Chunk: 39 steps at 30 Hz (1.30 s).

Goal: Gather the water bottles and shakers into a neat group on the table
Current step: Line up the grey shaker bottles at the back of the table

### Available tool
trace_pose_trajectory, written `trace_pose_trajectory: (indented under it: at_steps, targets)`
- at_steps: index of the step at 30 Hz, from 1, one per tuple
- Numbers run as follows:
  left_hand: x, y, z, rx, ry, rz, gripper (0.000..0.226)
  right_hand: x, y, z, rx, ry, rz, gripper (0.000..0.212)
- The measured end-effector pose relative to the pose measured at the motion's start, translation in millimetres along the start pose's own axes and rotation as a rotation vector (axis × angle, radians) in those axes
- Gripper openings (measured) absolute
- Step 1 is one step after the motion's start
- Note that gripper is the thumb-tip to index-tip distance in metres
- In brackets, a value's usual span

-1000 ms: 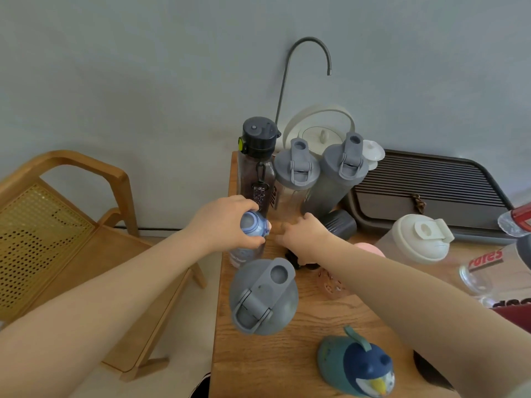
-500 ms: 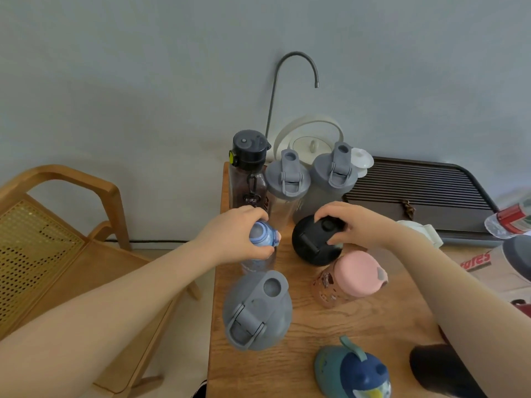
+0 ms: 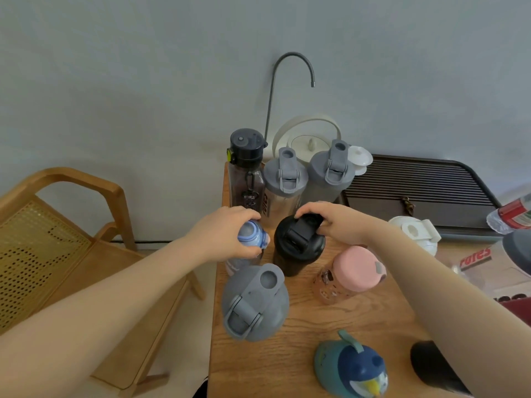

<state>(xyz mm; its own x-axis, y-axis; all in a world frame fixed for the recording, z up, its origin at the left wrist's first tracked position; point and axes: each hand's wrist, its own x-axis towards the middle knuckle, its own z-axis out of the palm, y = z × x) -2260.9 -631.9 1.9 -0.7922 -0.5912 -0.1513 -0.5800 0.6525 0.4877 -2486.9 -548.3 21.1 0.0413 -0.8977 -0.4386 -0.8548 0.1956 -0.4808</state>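
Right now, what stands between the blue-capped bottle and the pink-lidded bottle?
In the head view, the black shaker stands between the blue-capped bottle and the pink-lidded bottle; the right hand holds its lid.

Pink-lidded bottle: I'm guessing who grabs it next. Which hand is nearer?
Right. The right hand grips the black shaker just beyond the pink-lidded bottle; the left hand holds the blue-capped bottle, farther left.

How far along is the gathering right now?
Done: three bottles lined up at the back. In hand: left hand on the blue-capped bottle, right hand on the black shaker. Left: pink bottle, penguin bottle, white shaker.
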Motion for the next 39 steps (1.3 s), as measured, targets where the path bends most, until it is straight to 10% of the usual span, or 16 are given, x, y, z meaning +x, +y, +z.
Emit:
trace_pose_trajectory:
  at_steps: [8,14,18,27,34,39]
  targets:
    - [-15.8,-8.1,4.5,-0.297,0.022,-0.172,0.055,-10.7,-51.7,4.9,-0.01,0.229,-0.223,0.05]
    - [-54.8,-21.7,-7.2,-0.376,0.363,-0.088,0.022,26.9,-83.5,31.3,-0.323,-0.11,-0.334,0.069]
    - [-84.8,-23.3,-11.6,-0.364,0.299,0.068,0.013,42.5,-85.9,40.3,-0.327,-0.162,-0.317,0.072]
    - [-83.8,-5.2,14.5,0.137,-0.037,0.52,0.101,-20.1,-78.8,-30.2,0.138,0.426,-0.364,0.059]
    - [-53.9,15.0,18.9,0.261,-0.128,0.544,0.088,-54.5,-51.5,-49.0,0.335,0.751,-0.282,0.048]
    - [-54.1,-10.3,-3.1,0.031,-0.004,0.238,0.082,-78.9,-36.3,-51.3,0.442,0.77,-0.246,0.036]
